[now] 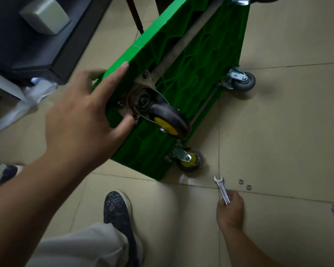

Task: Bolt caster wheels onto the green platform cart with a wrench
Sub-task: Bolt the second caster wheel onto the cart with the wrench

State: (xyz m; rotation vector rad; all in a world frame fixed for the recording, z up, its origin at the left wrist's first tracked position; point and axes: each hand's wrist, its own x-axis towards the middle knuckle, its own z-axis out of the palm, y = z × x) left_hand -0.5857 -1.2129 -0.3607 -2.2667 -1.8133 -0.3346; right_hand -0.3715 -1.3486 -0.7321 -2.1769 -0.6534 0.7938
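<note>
Pinching the wrench (221, 187), right grip (229, 209) lies near the cart (191, 64), which left grip (81, 116) clasps.

Head-worn view, steeply down, close above the floor (278, 132)

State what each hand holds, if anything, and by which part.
The right hand grips the wrench by the lower end of its handle. The left hand holds the green cart by its upper edge, fingers over the rim.
</note>
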